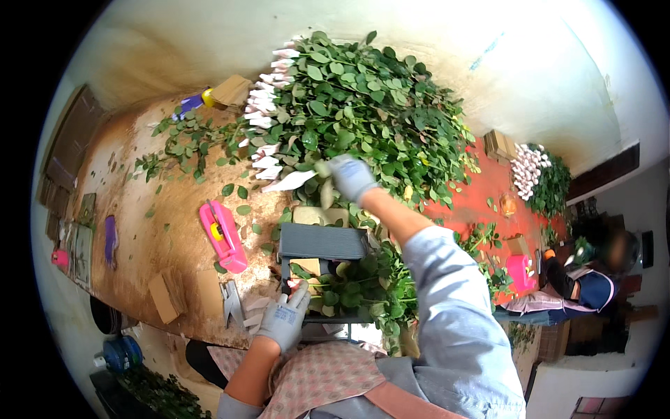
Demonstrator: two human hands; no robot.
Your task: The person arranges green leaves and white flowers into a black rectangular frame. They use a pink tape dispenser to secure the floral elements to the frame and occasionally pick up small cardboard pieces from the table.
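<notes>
My right hand (351, 176), in a pale grey glove, is closed at the near edge of a big pile of leafy roses (370, 105). From its fingers a rose in a white bud sleeve (292, 181) points left. My left hand (283, 321), gloved too, is low beside a dark grey stand with a ridged panel (324, 241). Its fingers are bent together near the ends of leafy stems (363, 286) lying in the stand; what they pinch is hidden. Other sleeved rose heads (262, 105) line the pile's left side.
Left of the stand lie a pink tape dispenser (223, 236), pliers-like metal tool (232, 304) and folded cardboard (167, 297). Loose leaves (185, 146) litter the wooden tabletop (132, 209). At right, another person (579, 290) works by a red table (481, 199) with more sleeved roses (530, 170).
</notes>
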